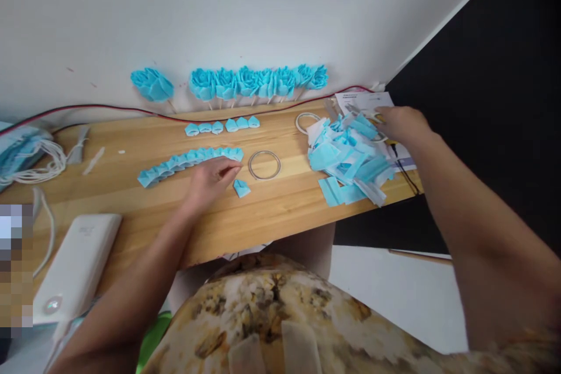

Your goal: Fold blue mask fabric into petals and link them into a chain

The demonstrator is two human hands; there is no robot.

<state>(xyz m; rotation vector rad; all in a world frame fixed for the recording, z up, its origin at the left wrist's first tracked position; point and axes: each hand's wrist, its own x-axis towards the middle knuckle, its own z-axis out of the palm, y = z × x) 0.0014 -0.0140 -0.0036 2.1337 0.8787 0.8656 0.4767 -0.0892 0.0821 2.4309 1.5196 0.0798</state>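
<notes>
My left hand [213, 183] is closed in a pinch over the wooden table, at the right end of a curved row of folded blue petals [188, 160]. Whatever is between its fingertips is hidden or too small to name. One loose folded petal [241, 188] lies just right of it, below a thin metal ring [264, 165]. My right hand [403, 123] reaches to the back right, its fingers closed on the handle of a pair of scissors [356, 110]. The scissors are at the far edge of a heap of cut blue and white pieces [346, 149].
Finished blue flowers [226, 83] on sticks lean against the wall, behind a red and black cable [144, 113]. Two short rows of petals [242, 123] and a tape roll [307, 123] lie nearer. On the left are a white power bank [83, 263] and white cords [46, 163].
</notes>
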